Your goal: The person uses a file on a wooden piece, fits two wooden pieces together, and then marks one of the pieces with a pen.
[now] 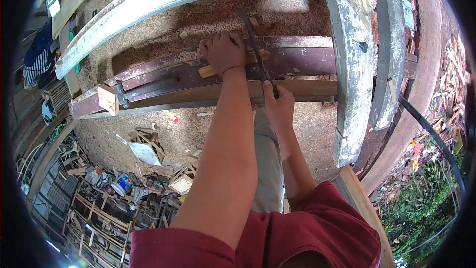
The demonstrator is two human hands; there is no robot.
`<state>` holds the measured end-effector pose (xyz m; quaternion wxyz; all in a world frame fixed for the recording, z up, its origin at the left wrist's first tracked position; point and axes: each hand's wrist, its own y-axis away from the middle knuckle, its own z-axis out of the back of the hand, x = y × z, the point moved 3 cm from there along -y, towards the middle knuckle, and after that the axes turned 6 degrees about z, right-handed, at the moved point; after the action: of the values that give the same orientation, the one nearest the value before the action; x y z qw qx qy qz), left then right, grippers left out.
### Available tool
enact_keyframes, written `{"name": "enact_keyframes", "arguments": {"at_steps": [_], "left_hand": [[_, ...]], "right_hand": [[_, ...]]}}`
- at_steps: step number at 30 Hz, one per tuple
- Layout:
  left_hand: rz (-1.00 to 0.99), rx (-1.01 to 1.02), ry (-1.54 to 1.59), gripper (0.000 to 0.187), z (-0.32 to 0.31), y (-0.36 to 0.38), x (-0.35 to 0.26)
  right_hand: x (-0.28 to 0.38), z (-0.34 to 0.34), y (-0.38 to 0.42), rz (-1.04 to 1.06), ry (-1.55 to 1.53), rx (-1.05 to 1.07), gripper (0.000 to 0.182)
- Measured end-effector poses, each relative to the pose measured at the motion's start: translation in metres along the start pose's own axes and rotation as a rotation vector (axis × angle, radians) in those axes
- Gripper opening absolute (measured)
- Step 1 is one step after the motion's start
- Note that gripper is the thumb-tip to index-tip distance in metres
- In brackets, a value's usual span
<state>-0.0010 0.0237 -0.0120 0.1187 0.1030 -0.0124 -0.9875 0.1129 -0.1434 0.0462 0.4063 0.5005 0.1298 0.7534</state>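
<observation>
Wooden strip [252, 59], tool [251, 38] in right hand [279, 101]

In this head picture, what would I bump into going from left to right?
Striped cloth, hammer, left hand, right hand gripping a long dark tool, peeling whitish beam, green plants.

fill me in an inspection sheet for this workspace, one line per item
Surface: maroon beam, paint worn in places; shavings over the floor.
Job's things: long dark tool slanting across a pale wood strip.
Clutter: hammer beside a wood block; mixed scraps at lower left.
Hands: right hand grips the tool; left hand lies over the beam, its grip unclear.
Cables: thick dark line arcs at right; hose or cable, cannot tell.
Surroundings: peeling white beam beyond; greenery at lower right.
</observation>
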Motion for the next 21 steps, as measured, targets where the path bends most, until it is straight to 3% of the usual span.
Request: {"name": "enact_keyframes", "arguments": {"at_steps": [8, 13, 16, 19, 21], "left_hand": [[0.039, 0.119, -0.039, 0.037, 0.006, -0.002, -0.002], [-0.006, -0.007, -0.016, 0.037, 0.0, -0.001, -0.001], [0.024, -0.001, -0.02, 0.037, 0.001, -0.005, -0.003], [0.066, 0.064, -0.035, 0.037, 0.002, 0.008, 0.008], [0.048, 0.027, -0.007, 0.04, -0.001, -0.011, -0.005]], "right_hand": [[0.003, -0.007, 0.015, -0.044, 0.041, -0.022, 0.051], [0.033, 0.004, 0.009, -0.056, 0.225, 0.028, 0.053], [0.033, 0.005, 0.009, -0.074, 0.123, 0.028, 0.055], [-0.005, -0.009, 0.042, 0.138, 0.116, -0.128, 0.053], [-0.049, -0.002, 0.075, -0.01, 0.05, -0.052, 0.05]]}}
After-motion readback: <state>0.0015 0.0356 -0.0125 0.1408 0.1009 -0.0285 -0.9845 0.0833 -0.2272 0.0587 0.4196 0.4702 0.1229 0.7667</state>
